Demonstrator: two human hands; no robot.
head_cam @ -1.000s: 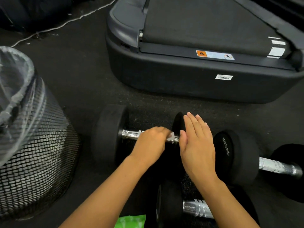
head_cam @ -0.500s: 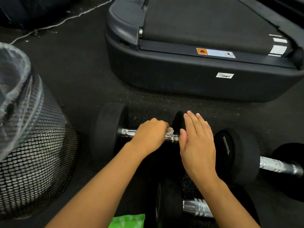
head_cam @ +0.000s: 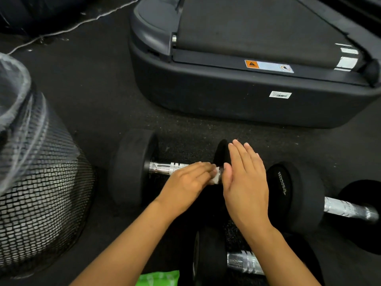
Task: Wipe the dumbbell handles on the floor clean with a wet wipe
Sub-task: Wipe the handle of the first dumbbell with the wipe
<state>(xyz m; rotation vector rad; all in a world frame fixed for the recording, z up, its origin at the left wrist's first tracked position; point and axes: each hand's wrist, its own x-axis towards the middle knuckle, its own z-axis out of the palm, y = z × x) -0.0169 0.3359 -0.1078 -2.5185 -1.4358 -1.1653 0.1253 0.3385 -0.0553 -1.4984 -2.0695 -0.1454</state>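
Wipe Reaching the Right End of the Far Dumbbell's Handle

The treadmill (head_cam: 237, 104) is filling the far right of the scene, and the mesh bin (head_cam: 41, 193) with its plastic liner is standing at the left. Between them, 3 dumbbells are lying on the floor (head_cam: 99, 100): the far dumbbell (head_cam: 132, 168) in the middle, a right dumbbell (head_cam: 299, 195) with its handle untouched, and a near dumbbell (head_cam: 208, 254) at the bottom edge.

The right hand (head_cam: 245, 182) is lying flat, its fingers straight and together, pressing on the far dumbbell's right head to steady it. The left hand (head_cam: 185, 182) is curling its fingers around the wet wipe (head_cam: 215, 178) and the handle (head_cam: 167, 167), clamped on both.

Compared with 1 second ago, the left hand is sitting further right, so more bare chrome is showing on the left of the handle, and the white wipe is now bunching against the right collar. This is suggesting that 1 stroke along the bar is finishing. The task is probably still early, since 2 other handles are waiting.

A green packet (head_cam: 158, 278) is peeking in at the near edge.
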